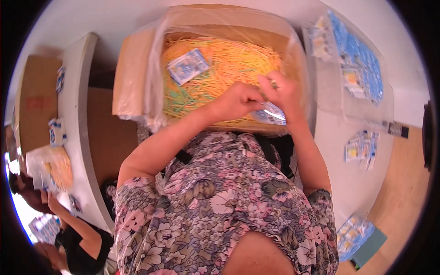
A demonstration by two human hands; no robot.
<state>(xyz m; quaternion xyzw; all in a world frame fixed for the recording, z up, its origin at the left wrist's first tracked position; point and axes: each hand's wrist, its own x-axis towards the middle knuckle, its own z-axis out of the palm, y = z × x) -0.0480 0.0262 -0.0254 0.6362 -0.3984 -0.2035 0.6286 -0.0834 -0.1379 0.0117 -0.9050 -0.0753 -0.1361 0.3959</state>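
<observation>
A cardboard box (137, 68) lined with a clear plastic bag is full of thin yellow and green sticks (229, 64). A small blue-and-white packet (187, 65) lies on the sticks at the left. My left hand (236, 100) and my right hand (280, 89) meet over the box's near right side. Both pinch a small clear packet with blue print (271, 113). My right hand also holds a few sticks between its fingers.
A clear tray of blue-and-yellow packets (357, 59) stands at the right on the white table (348, 183). More packets (362, 146) lie loose nearby, and a stack (353, 233) sits at the lower right. Another person (68, 238) works at a table on the left.
</observation>
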